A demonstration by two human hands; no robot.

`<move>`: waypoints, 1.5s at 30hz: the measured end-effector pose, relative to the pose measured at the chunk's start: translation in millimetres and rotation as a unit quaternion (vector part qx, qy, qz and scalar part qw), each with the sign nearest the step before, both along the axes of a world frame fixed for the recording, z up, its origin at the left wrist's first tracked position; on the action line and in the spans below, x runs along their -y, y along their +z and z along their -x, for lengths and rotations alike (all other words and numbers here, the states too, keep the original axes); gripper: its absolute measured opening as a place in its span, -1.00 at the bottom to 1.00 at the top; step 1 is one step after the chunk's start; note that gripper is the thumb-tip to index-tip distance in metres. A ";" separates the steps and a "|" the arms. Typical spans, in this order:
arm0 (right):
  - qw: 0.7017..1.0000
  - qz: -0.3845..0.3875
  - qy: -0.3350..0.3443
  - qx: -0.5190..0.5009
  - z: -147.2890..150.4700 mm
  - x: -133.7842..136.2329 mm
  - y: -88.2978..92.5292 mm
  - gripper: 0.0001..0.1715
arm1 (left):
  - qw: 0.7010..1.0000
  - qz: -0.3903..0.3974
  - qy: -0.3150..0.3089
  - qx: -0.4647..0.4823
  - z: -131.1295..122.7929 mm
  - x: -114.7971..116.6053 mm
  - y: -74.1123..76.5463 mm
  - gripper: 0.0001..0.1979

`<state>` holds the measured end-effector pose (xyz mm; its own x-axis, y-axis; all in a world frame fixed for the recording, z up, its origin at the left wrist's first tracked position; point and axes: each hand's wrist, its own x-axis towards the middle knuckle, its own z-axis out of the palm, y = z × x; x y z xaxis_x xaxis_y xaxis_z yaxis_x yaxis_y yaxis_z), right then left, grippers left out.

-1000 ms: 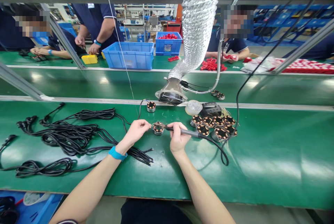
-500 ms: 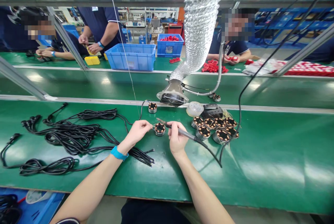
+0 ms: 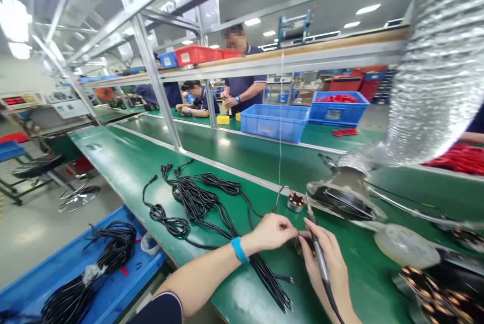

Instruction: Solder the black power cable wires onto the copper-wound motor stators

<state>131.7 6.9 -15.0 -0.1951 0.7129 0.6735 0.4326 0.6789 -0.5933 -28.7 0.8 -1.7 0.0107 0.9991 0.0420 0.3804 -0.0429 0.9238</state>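
My right hand [image 3: 330, 258] holds a soldering iron [image 3: 319, 256] like a pen, its tip pointing up and away. The fingers of my left hand [image 3: 270, 232] are pinched at what looks like a thin wire, close to the right fingertips. Between and below the hands sits a dark, round part [image 3: 298, 247], mostly hidden; it looks like a motor stator. Just beyond the iron's tip stands another stator [image 3: 295, 202] with copper windings and a black cable at its side. Black cables [image 3: 192, 198] lie coiled to the left, their stripped ends [image 3: 283, 304] near my left forearm.
Several stators [image 3: 427, 288] and a translucent round container [image 3: 406, 246] stand at right. A fume hood [image 3: 342, 195] on a silver duct [image 3: 423, 87] hangs close by. A blue bin [image 3: 109, 263] with cables is low at left. People work across the bench beside blue crates [image 3: 274, 122].
The view has swung left. My right hand has come in against my left hand, and the iron's tip now points up and away instead of toward the stator between the hands.
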 end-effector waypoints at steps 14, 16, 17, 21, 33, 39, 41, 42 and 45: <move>0.999 -0.028 -0.025 0.001 1.2 8.2 3.3 -0.58 | 0.990 0.079 -0.111 -0.046 17.8 5.3 25.2 -0.75; 0.999 -0.022 -0.030 -0.002 2.4 11.4 4.1 -0.58 | 0.987 0.122 -0.106 0.015 17.6 4.8 22.4 -0.75; 0.999 -0.021 -0.030 -0.003 3.2 12.8 4.2 -0.59 | 0.986 0.126 -0.103 0.035 17.4 4.4 20.7 -0.75; 1.000 -0.012 -0.021 0.000 6.5 14.9 3.9 -0.62 | 0.992 0.102 -0.074 0.025 16.1 1.1 12.3 -0.73; 0.995 0.080 -0.022 -0.058 -1.5 23.4 4.3 -0.66 | 0.997 0.064 -0.034 0.039 10.0 5.0 4.2 -0.74; 0.988 0.125 -0.034 -0.089 1.6 22.0 -3.9 -0.59 | 0.992 0.093 -0.048 0.074 5.9 10.9 11.5 -0.67; 0.988 0.122 -0.039 -0.088 2.4 21.7 -6.5 -0.57 | 0.991 0.097 -0.048 0.073 5.4 11.8 12.3 -0.67; 0.988 0.121 -0.038 -0.088 2.4 21.8 -7.4 -0.56 | 0.992 0.098 -0.047 0.071 5.4 11.9 12.2 -0.68; 0.987 0.123 -0.036 -0.093 1.1 23.0 -7.8 -0.56 | 0.991 0.102 -0.052 0.064 6.4 11.6 11.4 -0.70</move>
<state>130.6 -16.1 -22.9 -0.0271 0.8674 0.4969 0.3419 0.4752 -0.8108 -35.1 -10.8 9.7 0.1216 0.9807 -0.1530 0.2630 0.1168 0.9577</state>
